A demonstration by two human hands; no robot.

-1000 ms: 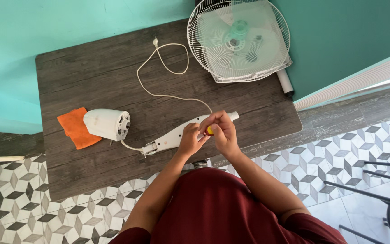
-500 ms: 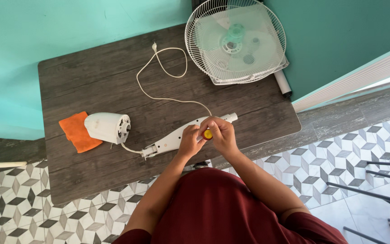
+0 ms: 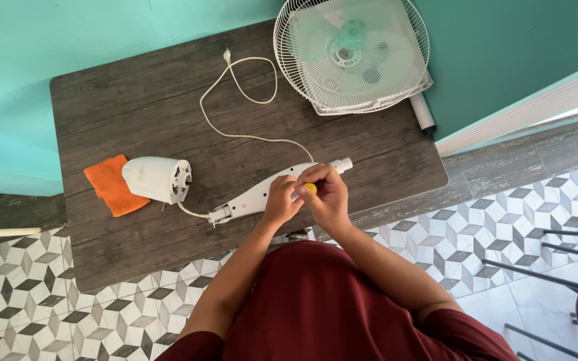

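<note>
**Head view: two hands on a fan neck at the table's front edge**

Head camera looks down on a dark wooden table [image 3: 142,100] set against a turquoise wall. At the back right a white fan cage with its blades [image 3: 351,55] lies tilted, and a white tube [image 3: 422,111] rests just beside its lower right rim. A white power cord [image 3: 239,100] loops from the plug near the back edge down toward the hands. At the left sits a white motor housing [image 3: 156,179], partly over an orange cloth [image 3: 110,185], and a short wire joins it to the white fan neck [image 3: 252,198], which lies slanted along the front of the table.

The left hand [image 3: 281,198] curls down onto the neck's middle. The right hand [image 3: 326,195] is closed around a small yellow-tipped object [image 3: 310,188], held against the neck between both sets of fingertips; what the object is cannot be told. Both hands cover that stretch of the neck.
</note>
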